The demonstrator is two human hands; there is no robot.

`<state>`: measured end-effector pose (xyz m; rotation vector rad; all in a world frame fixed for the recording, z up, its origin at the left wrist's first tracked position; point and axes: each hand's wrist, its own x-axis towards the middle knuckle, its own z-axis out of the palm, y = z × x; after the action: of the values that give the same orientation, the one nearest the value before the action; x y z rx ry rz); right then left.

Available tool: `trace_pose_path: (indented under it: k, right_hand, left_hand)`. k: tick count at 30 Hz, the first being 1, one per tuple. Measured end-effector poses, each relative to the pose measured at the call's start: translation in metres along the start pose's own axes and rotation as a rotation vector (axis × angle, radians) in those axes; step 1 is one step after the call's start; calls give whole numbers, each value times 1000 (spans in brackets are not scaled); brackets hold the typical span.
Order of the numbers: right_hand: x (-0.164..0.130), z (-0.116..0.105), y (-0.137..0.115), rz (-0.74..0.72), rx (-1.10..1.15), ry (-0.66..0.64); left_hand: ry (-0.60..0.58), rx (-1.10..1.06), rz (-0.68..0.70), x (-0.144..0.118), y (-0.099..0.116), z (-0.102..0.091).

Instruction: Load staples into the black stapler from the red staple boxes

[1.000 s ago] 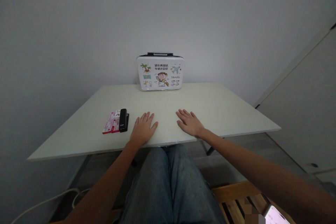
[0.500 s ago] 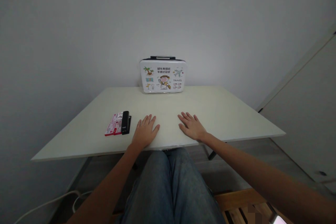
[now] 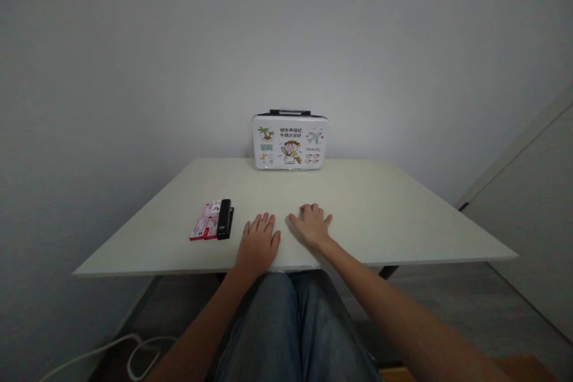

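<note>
My left hand (image 3: 258,246) lies on the white table (image 3: 358,203) near its front edge, palm down, fingers stretched out and holding nothing. To its left is a black stapler (image 3: 224,219), apart from my fingers. Small red and white boxes (image 3: 207,221) lie against the stapler's left side. My right hand (image 3: 312,226) holds nothing either; its fingers are apart and slightly bent, close over the table top. I cannot tell whether its fingertips touch the surface.
A white case (image 3: 290,143) with cartoon prints and a black handle stands upright at the table's back, by the grey wall (image 3: 286,30). A white cable (image 3: 138,340) hangs at lower left. My jeans-clad legs (image 3: 299,328) are under the front edge.
My right hand has moved left toward my left hand and its fingers have bent a little. My left hand stays flat beside the stapler. The whole view has shifted slightly.
</note>
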<state>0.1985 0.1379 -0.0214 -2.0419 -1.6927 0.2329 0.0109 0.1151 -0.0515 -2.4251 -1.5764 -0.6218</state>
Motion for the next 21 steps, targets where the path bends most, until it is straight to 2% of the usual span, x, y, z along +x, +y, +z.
trace_pose_path:
  k: [4, 6, 8, 10, 12, 15, 17, 21]
  right_hand:
    - [4, 47, -94, -72, 266, -106]
    - [6, 66, -134, -130, 322, -121]
    - [8, 78, -163, -208, 333, -96]
    - [12, 84, -180, -314, 324, -97]
    - [17, 85, -185, -419, 307, -127]
    - [28, 76, -170, -521, 279, -160]
    - [37, 64, -146, -561, 274, -169]
    - [48, 31, -82, -580, 266, -142]
  left_hand:
    - [21, 28, 106, -18, -1, -3]
    - [45, 42, 143, -25, -6, -1]
    - [62, 48, 155, -31, -11, 2]
    - [52, 48, 160, -36, -12, 1]
    - [42, 51, 137, -39, -9, -5]
    - [40, 56, 69, -40, 2, -20]
    - [43, 49, 20, -39, 10, -30]
    - [72, 14, -25, -36, 20, -39]
